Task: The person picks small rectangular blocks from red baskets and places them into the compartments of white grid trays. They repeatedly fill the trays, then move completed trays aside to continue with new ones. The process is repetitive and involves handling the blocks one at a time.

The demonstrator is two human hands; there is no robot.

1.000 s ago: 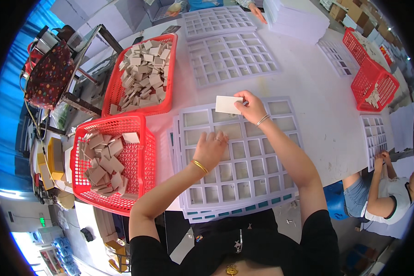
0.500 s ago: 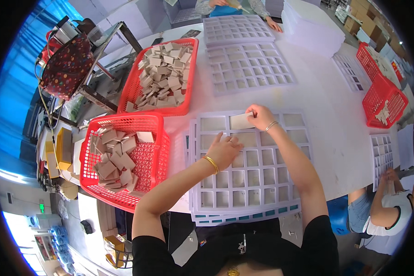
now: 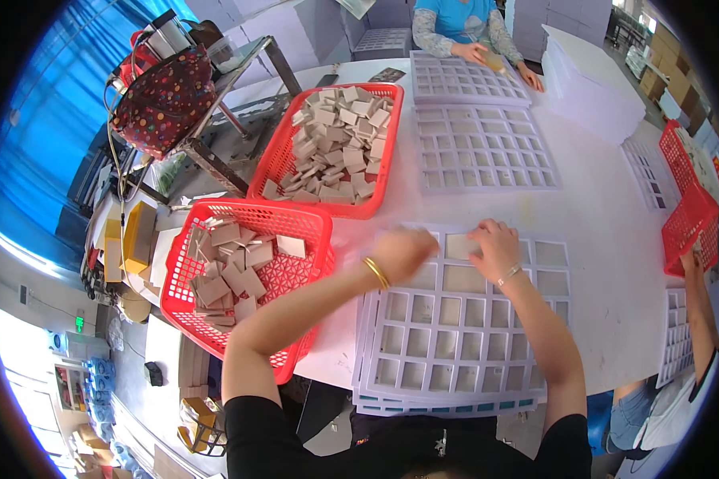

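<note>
In front of me lies a white grid tray [image 3: 473, 323] with square cells, most of them filled with flat greyish tiles. More trays are stacked under it, their edges showing toward me. My right hand [image 3: 499, 251] is at the tray's far row, its curled fingers on the right part of a pale rectangular tile [image 3: 458, 247]. That tile lies at a larger cell. Over the tray's far left corner is my left hand [image 3: 407, 254], smeared by motion; its fingers cannot be made out. Left of the tray, a red plastic basket [image 3: 325, 263] holds loose pale tiles [image 3: 240, 275].
Behind the near basket stands another red basket [image 3: 391, 136], heaped with tiles. Across the table a person in blue [image 3: 458, 28] works over more grid trays [image 3: 487, 148]. A stack of white sheets [image 3: 591, 84] stands at the far right. At right, another person's arm [image 3: 701, 299] reaches to a red basket [image 3: 687, 223].
My view has shifted, moving the scene rightward and down. My left hand has lifted from the tray's middle toward its far left corner. The raised tile now lies flatter under my right fingers.
</note>
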